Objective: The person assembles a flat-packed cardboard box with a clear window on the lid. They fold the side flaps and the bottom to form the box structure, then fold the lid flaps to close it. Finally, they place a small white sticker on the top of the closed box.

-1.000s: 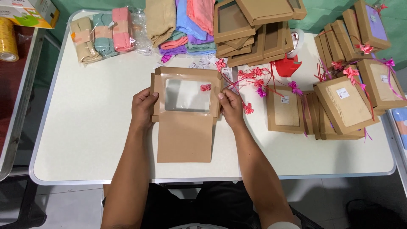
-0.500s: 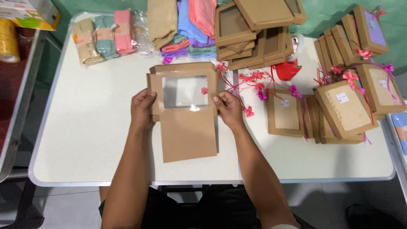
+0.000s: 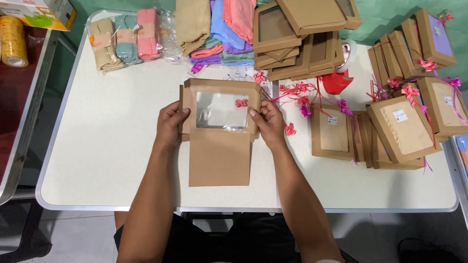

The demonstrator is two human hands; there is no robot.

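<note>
A flat brown cardboard box (image 3: 219,156) with a clear window in its lid lies unfolded on the white table (image 3: 97,160). My left hand (image 3: 170,124) grips its left side flap. My right hand (image 3: 268,122) grips the right side flap, thumb on the lid's edge. Through the window a small pink ribbon bow (image 3: 241,103) shows.
Loose pink bows with ribbons (image 3: 297,95) lie right of the box. Finished brown boxes (image 3: 404,129) crowd the right side. Empty windowed boxes (image 3: 297,34) stack at the back, beside folded cloths (image 3: 219,29) and wrapped cloth bundles (image 3: 122,41). A tape roll (image 3: 14,41) sits far left.
The box has shifted slightly toward the table's back and both hands have moved along its side flaps, folding them inward.
</note>
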